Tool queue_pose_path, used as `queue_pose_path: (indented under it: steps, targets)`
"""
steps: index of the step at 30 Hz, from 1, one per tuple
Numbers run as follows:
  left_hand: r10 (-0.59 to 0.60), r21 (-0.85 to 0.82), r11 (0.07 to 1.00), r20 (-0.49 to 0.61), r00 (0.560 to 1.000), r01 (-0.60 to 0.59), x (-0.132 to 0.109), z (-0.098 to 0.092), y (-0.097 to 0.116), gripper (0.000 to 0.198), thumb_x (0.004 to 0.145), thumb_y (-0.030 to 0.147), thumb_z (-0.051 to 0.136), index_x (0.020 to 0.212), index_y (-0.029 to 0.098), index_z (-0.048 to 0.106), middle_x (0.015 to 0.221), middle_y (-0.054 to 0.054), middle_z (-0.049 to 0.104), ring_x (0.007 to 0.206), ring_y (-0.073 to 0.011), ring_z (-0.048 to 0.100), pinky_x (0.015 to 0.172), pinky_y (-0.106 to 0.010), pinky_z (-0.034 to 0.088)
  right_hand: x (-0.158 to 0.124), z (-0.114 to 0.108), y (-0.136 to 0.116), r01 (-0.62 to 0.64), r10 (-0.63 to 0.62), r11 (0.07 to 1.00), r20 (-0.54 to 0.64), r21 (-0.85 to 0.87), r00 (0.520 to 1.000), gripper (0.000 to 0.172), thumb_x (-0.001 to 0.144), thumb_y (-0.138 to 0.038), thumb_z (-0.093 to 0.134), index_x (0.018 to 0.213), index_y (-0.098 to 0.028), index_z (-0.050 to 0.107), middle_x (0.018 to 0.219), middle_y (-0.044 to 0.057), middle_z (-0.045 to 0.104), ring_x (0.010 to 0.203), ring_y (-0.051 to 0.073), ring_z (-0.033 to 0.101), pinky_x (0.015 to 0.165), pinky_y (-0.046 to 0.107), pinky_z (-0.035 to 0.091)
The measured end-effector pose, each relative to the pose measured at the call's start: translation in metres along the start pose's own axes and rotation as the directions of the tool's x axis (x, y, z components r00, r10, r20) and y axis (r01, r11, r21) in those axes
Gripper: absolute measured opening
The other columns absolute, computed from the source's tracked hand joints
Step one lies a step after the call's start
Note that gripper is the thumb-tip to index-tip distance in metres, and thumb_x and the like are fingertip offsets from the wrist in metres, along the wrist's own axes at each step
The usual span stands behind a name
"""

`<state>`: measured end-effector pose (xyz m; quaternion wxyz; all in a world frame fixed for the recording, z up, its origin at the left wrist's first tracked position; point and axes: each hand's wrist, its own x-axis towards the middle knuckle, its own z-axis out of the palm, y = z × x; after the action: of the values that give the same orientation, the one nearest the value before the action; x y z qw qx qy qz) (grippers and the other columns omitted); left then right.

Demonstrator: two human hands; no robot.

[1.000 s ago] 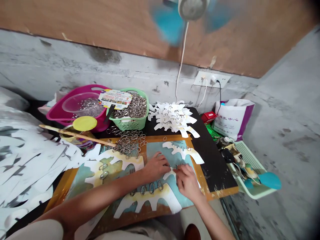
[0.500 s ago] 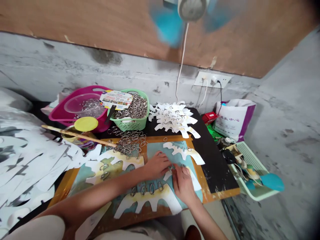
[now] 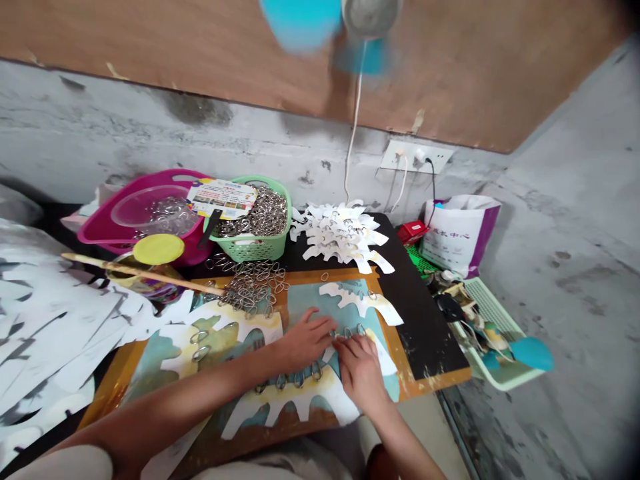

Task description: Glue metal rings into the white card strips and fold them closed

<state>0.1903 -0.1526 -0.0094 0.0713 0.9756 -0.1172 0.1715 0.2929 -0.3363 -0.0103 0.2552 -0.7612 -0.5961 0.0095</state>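
Note:
My left hand (image 3: 303, 341) lies on a white paper cut-out (image 3: 285, 400) on the printed board (image 3: 125, 380), its fingers curled down beside a small metal ring (image 3: 350, 331). My right hand (image 3: 359, 369) presses against the same cut-out next to it, fingers bent and pinched at the rings. A row of metal rings (image 3: 295, 379) sits clipped along the cut-out's edge below my left hand. A loose heap of rings (image 3: 253, 287) lies just behind my hands.
A green basket (image 3: 255, 230) full of rings and a pink basin (image 3: 140, 217) stand at the back. Finished cut-outs (image 3: 340, 237) are piled behind. White paper sheets (image 3: 45, 333) lie left. A tray of odds and ends (image 3: 493, 333) hangs off the right edge. A fan (image 3: 367, 17) spins overhead.
My right hand slid left toward the left hand, and both hands now meet over the rings. The view shifted slightly leftward.

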Motion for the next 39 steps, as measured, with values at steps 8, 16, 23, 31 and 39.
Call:
queue_pose_path:
  steps: [8, 16, 23, 31, 39]
  targets:
    - [-0.009, -0.191, 0.981, 0.068, 0.998, 0.022, 0.015, -0.001, -0.020, 0.033, 0.081, 0.006, 0.047, 0.111, 0.019, 0.050, 0.098, -0.005, 0.070, 0.112, -0.0218, 0.056, 0.107, -0.043, 0.030, -0.003, 0.002, -0.002, -0.024, 0.024, 1.000, 0.009, 0.004, 1.000, 0.039, 0.088, -0.009, 0.046, 0.123, -0.020, 0.060, 0.117, 0.008, 0.064, 0.108, 0.029, 0.048, 0.097, 0.047, 0.033]
    - [0.036, -0.140, 0.990, 0.066, 0.997, -0.026, 0.003, 0.014, -0.018, 0.022, 0.088, 0.002, 0.039, 0.102, 0.018, 0.047, 0.080, 0.001, 0.064, 0.082, -0.0166, 0.059, 0.116, -0.048, 0.022, -0.006, 0.007, -0.006, -0.068, 0.067, 0.997, -0.036, -0.033, 0.997, 0.046, 0.088, -0.008, 0.045, 0.133, -0.018, 0.052, 0.112, 0.010, 0.065, 0.109, 0.029, 0.050, 0.100, 0.049, 0.031]
    - [-0.029, -0.049, 0.998, 0.069, 0.997, 0.033, -0.008, 0.010, -0.004, 0.027, 0.086, -0.001, 0.036, 0.101, 0.015, 0.051, 0.084, -0.003, 0.063, 0.089, -0.0182, 0.060, 0.118, -0.050, 0.019, 0.005, 0.006, 0.001, -0.166, 0.177, 0.979, -0.084, 0.119, 0.981, 0.030, 0.094, -0.015, 0.043, 0.120, -0.018, 0.057, 0.095, 0.009, 0.065, 0.091, 0.026, 0.056, 0.086, 0.041, 0.043]
    - [-0.023, -0.101, 0.994, 0.133, 0.991, 0.036, -0.010, -0.006, -0.002, 0.031, 0.077, 0.009, 0.047, 0.108, 0.015, 0.053, 0.093, -0.007, 0.066, 0.106, -0.0241, 0.057, 0.118, -0.054, 0.013, 0.016, 0.019, 0.008, -0.268, 0.315, 0.939, -0.224, 0.217, 0.922, 0.028, 0.095, -0.023, 0.046, 0.118, -0.018, 0.061, 0.112, 0.013, 0.057, 0.088, 0.022, 0.058, 0.078, 0.035, 0.049]
    - [-0.004, -0.037, 0.999, 0.118, 0.993, 0.008, -0.010, -0.003, 0.003, 0.009, 0.085, 0.015, 0.053, 0.090, 0.021, 0.058, 0.085, -0.001, 0.067, 0.104, -0.0228, 0.055, 0.117, -0.047, 0.019, 0.025, 0.008, 0.003, -0.226, 0.225, 0.974, -0.089, 0.008, 0.970, 0.019, 0.090, -0.013, 0.050, 0.081, -0.019, 0.065, 0.084, 0.006, 0.054, 0.081, 0.022, 0.051, 0.073, 0.034, 0.040]
